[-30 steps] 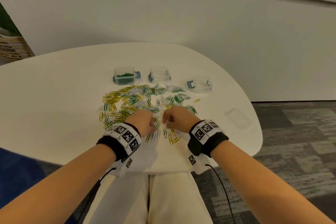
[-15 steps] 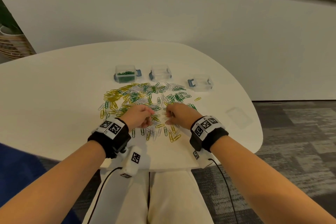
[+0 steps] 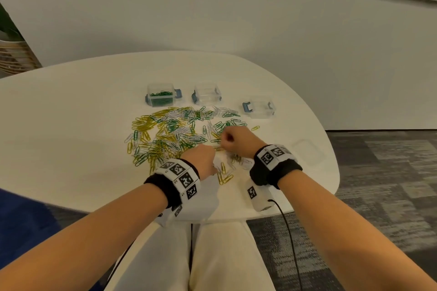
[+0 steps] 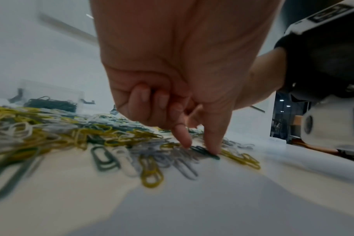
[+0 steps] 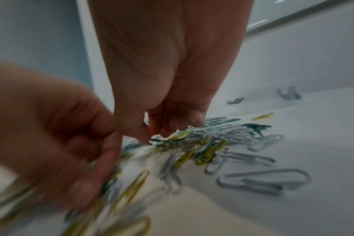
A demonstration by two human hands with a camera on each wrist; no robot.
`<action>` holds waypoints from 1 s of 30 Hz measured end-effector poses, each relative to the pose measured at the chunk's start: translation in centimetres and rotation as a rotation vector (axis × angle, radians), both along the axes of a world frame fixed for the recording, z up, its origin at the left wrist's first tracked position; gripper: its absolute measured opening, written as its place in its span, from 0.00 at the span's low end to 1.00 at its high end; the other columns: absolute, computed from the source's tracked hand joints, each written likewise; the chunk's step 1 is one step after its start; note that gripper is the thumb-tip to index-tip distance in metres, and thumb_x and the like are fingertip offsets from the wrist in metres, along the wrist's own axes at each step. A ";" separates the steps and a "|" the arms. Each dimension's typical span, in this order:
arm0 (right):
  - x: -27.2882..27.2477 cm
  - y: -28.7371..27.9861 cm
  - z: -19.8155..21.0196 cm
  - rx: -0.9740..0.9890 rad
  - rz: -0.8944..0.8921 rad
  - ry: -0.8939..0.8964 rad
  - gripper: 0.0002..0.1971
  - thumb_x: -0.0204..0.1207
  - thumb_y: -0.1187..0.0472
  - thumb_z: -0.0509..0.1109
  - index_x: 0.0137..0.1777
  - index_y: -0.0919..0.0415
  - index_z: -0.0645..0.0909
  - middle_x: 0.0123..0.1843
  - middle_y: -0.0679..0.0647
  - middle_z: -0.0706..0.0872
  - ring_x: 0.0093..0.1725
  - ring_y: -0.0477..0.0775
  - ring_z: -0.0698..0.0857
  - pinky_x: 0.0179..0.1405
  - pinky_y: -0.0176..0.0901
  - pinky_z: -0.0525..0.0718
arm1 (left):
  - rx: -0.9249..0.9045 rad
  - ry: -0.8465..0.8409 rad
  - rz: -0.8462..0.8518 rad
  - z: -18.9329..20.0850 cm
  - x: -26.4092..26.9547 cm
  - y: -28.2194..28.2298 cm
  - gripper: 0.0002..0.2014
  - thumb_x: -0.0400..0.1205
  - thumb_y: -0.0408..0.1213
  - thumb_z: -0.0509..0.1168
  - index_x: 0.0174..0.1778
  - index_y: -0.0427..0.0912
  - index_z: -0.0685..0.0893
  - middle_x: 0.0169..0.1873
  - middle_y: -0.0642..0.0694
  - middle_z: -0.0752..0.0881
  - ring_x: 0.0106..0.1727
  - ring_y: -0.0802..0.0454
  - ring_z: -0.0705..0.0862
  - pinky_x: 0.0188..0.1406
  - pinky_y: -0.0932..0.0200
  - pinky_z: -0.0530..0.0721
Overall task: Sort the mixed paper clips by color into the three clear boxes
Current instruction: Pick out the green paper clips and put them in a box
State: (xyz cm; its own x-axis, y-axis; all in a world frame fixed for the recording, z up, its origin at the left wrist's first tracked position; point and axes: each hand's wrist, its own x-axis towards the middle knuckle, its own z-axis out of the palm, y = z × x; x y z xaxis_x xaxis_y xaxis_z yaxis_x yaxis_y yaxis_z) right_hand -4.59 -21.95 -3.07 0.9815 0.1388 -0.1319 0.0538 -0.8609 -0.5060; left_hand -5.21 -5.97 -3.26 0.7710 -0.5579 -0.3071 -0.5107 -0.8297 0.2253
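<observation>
— Where the white desk [image 3: 71,125] holds the paper clips [image 3: 170,134], what do both hands do?
— Left hand [image 3: 201,160] pinches a green clip [image 4: 204,151]. Right hand [image 3: 236,142] is curled; the wrist view is too blurry to show a grip.

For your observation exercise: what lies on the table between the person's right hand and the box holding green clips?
In the head view, mixed green, yellow and white paper clips cover the table between the right hand and the green-clip box.
</observation>
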 end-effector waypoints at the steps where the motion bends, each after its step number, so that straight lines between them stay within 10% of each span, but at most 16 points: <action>1: 0.2 -0.8 0.1 0.082 -0.102 -0.031 0.05 0.76 0.63 0.67 0.41 0.64 0.79 0.38 0.55 0.82 0.37 0.50 0.77 0.38 0.41 0.76 | 0.006 -0.001 -0.014 0.1 -0.1 -0.1 0.12 0.81 0.45 0.65 0.48 0.38 0.81 0.46 0.42 0.84 0.47 0.43 0.85 0.44 0.52 0.84; 9: 0.7 -1.8 0.0 1.160 -0.692 0.311 0.11 0.83 0.66 0.55 0.53 0.68 0.79 0.32 0.56 0.76 0.28 0.49 0.75 0.24 0.38 0.70 | -0.030 0.091 -0.054 -0.2 0.6 -0.1 0.10 0.77 0.38 0.68 0.48 0.35 0.85 0.47 0.41 0.86 0.47 0.43 0.86 0.45 0.52 0.86; 14: 1.7 -1.4 -0.6 0.103 -0.268 0.107 0.08 0.74 0.58 0.72 0.44 0.64 0.85 0.40 0.55 0.86 0.38 0.49 0.81 0.35 0.35 0.78 | -0.256 0.141 0.016 0.2 1.8 0.3 0.07 0.78 0.35 0.67 0.37 0.42 0.75 0.39 0.46 0.79 0.40 0.48 0.78 0.35 0.60 0.73; 20: 2.2 -0.8 -1.2 -0.152 -0.038 0.096 0.10 0.76 0.60 0.68 0.46 0.68 0.84 0.43 0.60 0.88 0.39 0.52 0.82 0.44 0.47 0.82 | -0.835 0.591 0.508 1.3 4.2 -0.3 0.08 0.84 0.28 0.51 0.52 0.39 0.75 0.30 0.47 0.70 0.28 0.54 0.66 0.26 0.61 0.63; 23: 2.1 -1.3 -0.3 0.180 -0.194 0.112 0.08 0.76 0.60 0.64 0.36 0.60 0.77 0.33 0.51 0.80 0.30 0.47 0.75 0.31 0.41 0.74 | -1.142 0.928 0.746 1.7 5.1 -0.4 0.15 0.79 0.23 0.44 0.39 0.35 0.75 0.28 0.45 0.65 0.27 0.52 0.63 0.26 0.60 0.60; 27: 1.1 -2.9 0.9 1.394 -0.446 0.355 0.06 0.71 0.63 0.56 0.34 0.60 0.69 0.29 0.56 0.74 0.24 0.50 0.68 0.20 0.35 0.57 | -1.140 1.048 0.783 1.4 6.6 -1.0 0.10 0.76 0.32 0.48 0.28 0.44 0.65 0.25 0.47 0.67 0.23 0.53 0.62 0.23 0.62 0.57; 30: 1.1 -3.8 0.8 1.304 -0.466 0.358 0.09 0.77 0.61 0.59 0.37 0.62 0.75 0.32 0.56 0.74 0.25 0.48 0.70 0.19 0.36 0.61 | -0.745 0.637 0.509 1.2 7.6 -1.9 0.13 0.80 0.40 0.59 0.29 0.43 0.71 0.23 0.47 0.69 0.22 0.51 0.64 0.20 0.63 0.59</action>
